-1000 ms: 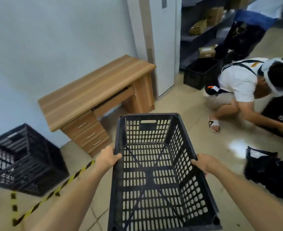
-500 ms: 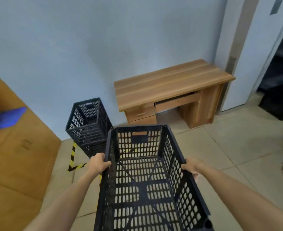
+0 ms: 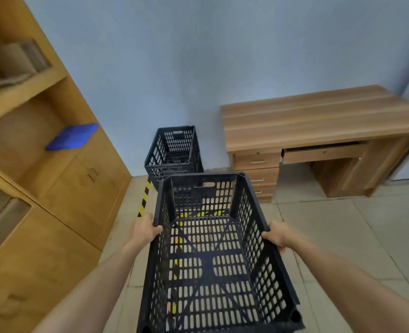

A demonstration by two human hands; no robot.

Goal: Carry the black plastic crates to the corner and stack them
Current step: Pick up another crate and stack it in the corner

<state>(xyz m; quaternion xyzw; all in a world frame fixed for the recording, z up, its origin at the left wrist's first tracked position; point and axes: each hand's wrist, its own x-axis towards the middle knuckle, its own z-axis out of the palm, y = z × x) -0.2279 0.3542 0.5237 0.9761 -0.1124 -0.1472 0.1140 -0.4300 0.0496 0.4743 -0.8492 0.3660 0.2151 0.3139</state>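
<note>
Black crate point(image 3: 213, 248) carried between both hands.
Left hand point(image 3: 145, 230) and right hand point(image 3: 276, 235) clamp its long rims; stacked crates point(image 3: 173, 152) stand beyond.

The floor point(image 3: 343, 236) is pale tile with thin grout lines. A stack of black crates point(image 3: 174, 152) stands on it in the corner, against the blue wall. Yellow-and-black tape point(image 3: 144, 198) runs along the tiles just left of the stack. A wooden desk point(image 3: 318, 121) stands on the floor right of the stack, its worktop bare. A wooden cabinet point(image 3: 42, 188) stands along the left.
</note>
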